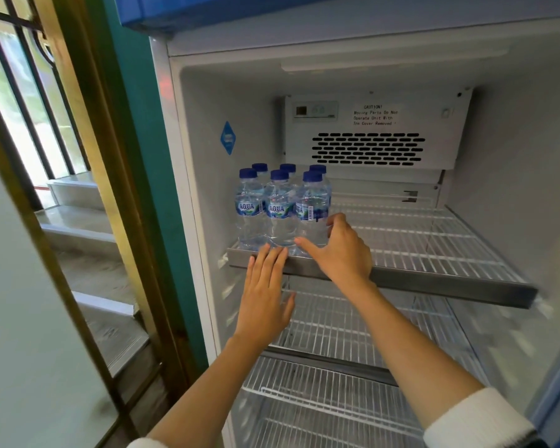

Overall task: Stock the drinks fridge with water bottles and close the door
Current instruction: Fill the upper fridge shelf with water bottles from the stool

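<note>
Several small water bottles [280, 205] with blue caps and AQUA labels stand in two rows at the left end of the fridge's top wire shelf [434, 247]. My left hand [265, 295] is flat with straight fingers, its fingertips at the shelf's front rail below the bottles. My right hand [340, 250] reaches over the rail, fingers relaxed and touching the base of the front right bottle. Neither hand holds anything. The fridge stands open; its door is out of view.
The right part of the top shelf is bare wire. Two lower wire shelves [337, 324] hold nothing. A fan cover [369, 134] with a caution label fills the back wall. A wooden door frame [88, 156] and steps [78, 221] lie to the left.
</note>
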`<move>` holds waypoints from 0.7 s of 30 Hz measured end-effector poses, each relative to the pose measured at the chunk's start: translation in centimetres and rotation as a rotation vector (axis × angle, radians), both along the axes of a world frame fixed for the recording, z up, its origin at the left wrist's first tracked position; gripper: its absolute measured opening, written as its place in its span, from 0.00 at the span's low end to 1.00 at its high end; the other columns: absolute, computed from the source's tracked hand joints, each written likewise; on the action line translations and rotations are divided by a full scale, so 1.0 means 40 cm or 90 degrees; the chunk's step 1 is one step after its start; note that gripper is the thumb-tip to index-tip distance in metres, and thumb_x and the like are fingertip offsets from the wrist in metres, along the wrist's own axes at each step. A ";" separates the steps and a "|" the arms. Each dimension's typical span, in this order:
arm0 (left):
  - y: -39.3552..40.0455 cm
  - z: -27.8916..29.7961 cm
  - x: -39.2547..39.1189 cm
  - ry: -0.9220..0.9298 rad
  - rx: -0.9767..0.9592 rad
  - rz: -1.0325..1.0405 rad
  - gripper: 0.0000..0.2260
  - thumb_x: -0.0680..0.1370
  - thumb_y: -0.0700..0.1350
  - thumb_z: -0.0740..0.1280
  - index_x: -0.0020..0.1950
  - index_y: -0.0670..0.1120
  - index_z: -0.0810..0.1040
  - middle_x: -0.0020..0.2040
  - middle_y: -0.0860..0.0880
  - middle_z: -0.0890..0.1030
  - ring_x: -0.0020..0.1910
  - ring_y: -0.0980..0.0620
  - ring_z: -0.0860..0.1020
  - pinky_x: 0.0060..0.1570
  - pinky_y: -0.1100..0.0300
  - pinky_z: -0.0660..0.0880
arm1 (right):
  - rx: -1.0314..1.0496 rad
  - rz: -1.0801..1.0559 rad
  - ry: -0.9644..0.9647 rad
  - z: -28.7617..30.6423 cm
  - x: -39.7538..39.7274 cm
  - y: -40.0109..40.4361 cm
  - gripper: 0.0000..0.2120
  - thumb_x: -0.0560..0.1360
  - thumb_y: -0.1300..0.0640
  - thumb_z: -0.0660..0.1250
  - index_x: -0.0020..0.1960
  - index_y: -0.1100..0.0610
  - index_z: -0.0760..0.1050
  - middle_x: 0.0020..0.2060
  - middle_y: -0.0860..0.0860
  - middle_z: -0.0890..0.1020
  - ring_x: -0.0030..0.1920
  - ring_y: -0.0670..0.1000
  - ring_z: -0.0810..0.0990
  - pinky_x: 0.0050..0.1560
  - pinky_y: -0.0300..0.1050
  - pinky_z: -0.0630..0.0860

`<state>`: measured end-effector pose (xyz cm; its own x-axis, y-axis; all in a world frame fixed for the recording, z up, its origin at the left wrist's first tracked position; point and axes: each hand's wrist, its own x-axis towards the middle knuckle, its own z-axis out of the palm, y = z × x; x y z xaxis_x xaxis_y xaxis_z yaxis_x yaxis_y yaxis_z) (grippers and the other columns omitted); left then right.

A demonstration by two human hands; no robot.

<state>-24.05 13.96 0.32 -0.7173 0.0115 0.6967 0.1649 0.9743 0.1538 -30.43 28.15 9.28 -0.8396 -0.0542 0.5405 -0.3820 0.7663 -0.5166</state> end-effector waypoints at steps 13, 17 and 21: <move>0.006 0.001 0.002 0.002 0.023 -0.004 0.38 0.73 0.48 0.72 0.77 0.44 0.56 0.77 0.46 0.60 0.78 0.48 0.50 0.76 0.48 0.48 | -0.013 0.106 -0.015 -0.017 -0.023 0.021 0.32 0.72 0.39 0.69 0.68 0.53 0.63 0.59 0.53 0.79 0.54 0.54 0.80 0.47 0.51 0.79; 0.004 0.005 0.005 -0.014 0.020 -0.006 0.38 0.74 0.49 0.71 0.78 0.45 0.54 0.77 0.46 0.59 0.78 0.49 0.48 0.76 0.48 0.46 | -0.035 0.155 -0.029 -0.015 -0.038 0.027 0.30 0.72 0.42 0.70 0.68 0.53 0.64 0.62 0.53 0.75 0.57 0.54 0.78 0.54 0.54 0.78; 0.002 0.010 0.009 -0.042 0.009 0.003 0.38 0.74 0.50 0.70 0.78 0.46 0.53 0.78 0.47 0.57 0.78 0.49 0.47 0.76 0.51 0.42 | -0.022 0.168 -0.046 -0.014 -0.038 0.031 0.31 0.74 0.45 0.70 0.70 0.54 0.63 0.62 0.53 0.76 0.58 0.53 0.77 0.56 0.51 0.77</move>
